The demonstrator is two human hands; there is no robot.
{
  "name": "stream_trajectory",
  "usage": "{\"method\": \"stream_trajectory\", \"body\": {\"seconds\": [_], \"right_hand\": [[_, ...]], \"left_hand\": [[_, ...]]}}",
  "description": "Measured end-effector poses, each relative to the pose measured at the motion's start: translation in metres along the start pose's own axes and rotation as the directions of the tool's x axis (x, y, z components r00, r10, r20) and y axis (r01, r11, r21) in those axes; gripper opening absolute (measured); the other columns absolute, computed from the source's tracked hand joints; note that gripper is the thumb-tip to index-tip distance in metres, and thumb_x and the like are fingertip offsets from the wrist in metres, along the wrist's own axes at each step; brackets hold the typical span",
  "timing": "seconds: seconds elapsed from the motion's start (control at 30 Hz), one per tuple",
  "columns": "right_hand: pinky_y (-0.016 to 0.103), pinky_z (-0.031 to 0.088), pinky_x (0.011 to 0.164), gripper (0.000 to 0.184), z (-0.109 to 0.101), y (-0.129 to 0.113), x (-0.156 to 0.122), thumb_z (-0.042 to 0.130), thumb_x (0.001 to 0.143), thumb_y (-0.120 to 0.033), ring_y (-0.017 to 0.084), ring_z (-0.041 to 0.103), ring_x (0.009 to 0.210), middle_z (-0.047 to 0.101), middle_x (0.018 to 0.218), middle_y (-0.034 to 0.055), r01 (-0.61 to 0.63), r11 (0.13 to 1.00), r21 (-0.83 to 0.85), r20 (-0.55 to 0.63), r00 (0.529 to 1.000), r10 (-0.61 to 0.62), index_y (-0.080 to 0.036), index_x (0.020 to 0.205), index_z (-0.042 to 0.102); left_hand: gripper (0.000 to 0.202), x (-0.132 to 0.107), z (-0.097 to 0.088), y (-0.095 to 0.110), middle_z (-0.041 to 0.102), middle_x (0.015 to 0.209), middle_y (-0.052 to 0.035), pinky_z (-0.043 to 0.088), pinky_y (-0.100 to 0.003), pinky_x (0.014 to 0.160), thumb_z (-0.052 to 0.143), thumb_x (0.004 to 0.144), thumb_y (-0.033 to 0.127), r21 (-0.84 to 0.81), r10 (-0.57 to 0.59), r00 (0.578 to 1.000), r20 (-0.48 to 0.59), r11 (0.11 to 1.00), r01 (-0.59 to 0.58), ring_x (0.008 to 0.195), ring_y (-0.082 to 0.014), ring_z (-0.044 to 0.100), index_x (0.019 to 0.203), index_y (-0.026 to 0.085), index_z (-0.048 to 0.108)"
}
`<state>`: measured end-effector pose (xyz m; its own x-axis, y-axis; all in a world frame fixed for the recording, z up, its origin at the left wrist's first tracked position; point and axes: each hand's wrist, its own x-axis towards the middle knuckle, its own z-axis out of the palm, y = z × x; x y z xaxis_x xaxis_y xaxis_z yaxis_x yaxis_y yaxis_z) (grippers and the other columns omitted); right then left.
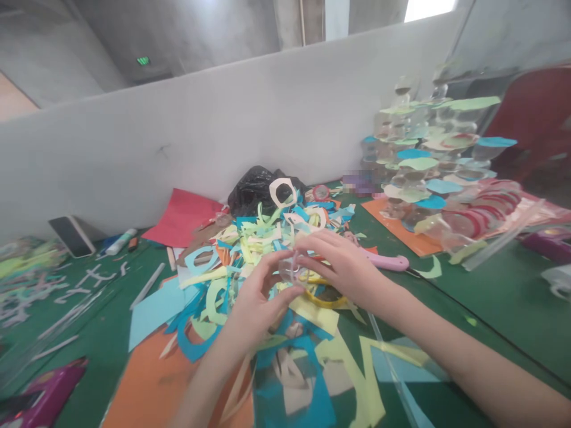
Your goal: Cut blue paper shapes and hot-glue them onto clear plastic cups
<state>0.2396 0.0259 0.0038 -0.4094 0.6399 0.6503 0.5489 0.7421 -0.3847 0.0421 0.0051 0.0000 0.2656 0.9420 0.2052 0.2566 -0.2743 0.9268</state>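
Observation:
Between my two hands is a small clear plastic cup (289, 273), partly covered by the fingers. My left hand (259, 294) curls round its left side, thumb below and fingers above. My right hand (341, 258) reaches over from the right, its fingertips closed against the cup's upper right side. Under both hands lies a heap of paper scraps (267, 238) in blue, yellow, green and cream. Yellow-handled scissors (328, 302) lie just below my right hand. A pink tool handle (388, 261) with a black cord sticks out behind the right wrist.
Stacked clear cups with coloured paper pieces (414, 163) stand at right on orange card (397, 229). A black plastic bag (252, 190) and red paper (181, 217) lie by the white partition (223, 125). At left are a phone (71, 236) and a purple device (53, 392).

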Motion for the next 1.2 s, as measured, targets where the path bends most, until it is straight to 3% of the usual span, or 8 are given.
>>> {"method": "stream_trajectory", "body": {"seconds": [0.1,0.2,0.37,0.53,0.8,1.2], "right_hand": [[0.038,0.048,0.085,0.017,-0.007,0.008,-0.001,0.046,0.101,-0.019,0.024,0.060,0.100,0.069,0.108,0.0097,0.167,0.964,-0.206,0.095,0.984,-0.150,-0.021,0.105,0.063],[0.038,0.049,0.081,0.020,-0.006,0.014,-0.003,0.047,0.096,-0.009,0.026,0.059,0.097,0.067,0.107,0.0101,0.244,0.899,-0.363,0.193,0.964,-0.183,-0.020,0.103,0.063],[0.037,0.049,0.074,0.025,0.001,0.018,-0.005,0.048,0.091,0.000,0.025,0.060,0.088,0.063,0.099,0.0079,0.299,0.853,-0.427,0.313,0.934,-0.171,-0.018,0.101,0.061],[0.035,0.047,0.076,0.020,0.000,0.021,-0.005,0.051,0.090,-0.001,0.022,0.056,0.088,0.059,0.094,0.0039,0.374,0.828,-0.416,0.373,0.901,-0.220,-0.019,0.097,0.057],[0.034,0.043,0.079,0.016,0.005,0.021,-0.006,0.050,0.092,-0.003,0.020,0.049,0.084,0.060,0.094,0.0036,0.386,0.842,-0.376,0.338,0.903,-0.264,-0.017,0.094,0.057],[0.028,0.032,0.059,0.036,0.008,0.018,-0.006,0.032,0.102,-0.009,0.016,0.034,0.066,0.042,0.069,-0.0008,0.373,0.882,-0.287,0.001,0.921,-0.389,-0.021,0.072,0.047]], "left_hand": [[0.042,0.001,-0.006,0.004,0.060,0.135,-0.0053,0.051,-0.038,0.101,0.072,0.083,0.038,0.122,0.012,0.999,0.033,0.992,-0.016,0.119,-0.0237,0.060,0.122,0.029,0.061],[0.040,0.001,-0.011,0.004,0.060,0.137,-0.0038,0.048,-0.039,0.105,0.070,0.084,0.037,0.260,0.032,0.996,0.080,0.964,-0.052,0.124,-0.0244,0.057,0.123,0.032,0.063],[0.043,0.002,-0.015,0.001,0.062,0.136,-0.0034,0.047,-0.042,0.106,0.071,0.083,0.041,0.337,-0.033,0.994,0.107,0.941,-0.005,0.120,-0.0257,0.061,0.124,0.033,0.063],[0.043,0.002,-0.016,0.000,0.062,0.136,-0.0010,0.048,-0.040,0.106,0.070,0.083,0.043,0.352,-0.072,0.990,0.125,0.936,0.023,0.122,-0.0244,0.059,0.124,0.034,0.063],[0.042,0.001,-0.013,0.002,0.064,0.132,0.0001,0.050,-0.038,0.102,0.072,0.082,0.042,0.303,-0.062,0.994,0.084,0.953,0.034,0.114,-0.0229,0.064,0.122,0.034,0.064],[0.039,-0.004,0.002,-0.006,0.068,0.116,-0.0041,0.056,-0.033,0.088,0.075,0.079,0.039,0.185,0.052,0.997,-0.063,0.982,-0.040,0.096,-0.0189,0.068,0.115,0.027,0.066]]}}
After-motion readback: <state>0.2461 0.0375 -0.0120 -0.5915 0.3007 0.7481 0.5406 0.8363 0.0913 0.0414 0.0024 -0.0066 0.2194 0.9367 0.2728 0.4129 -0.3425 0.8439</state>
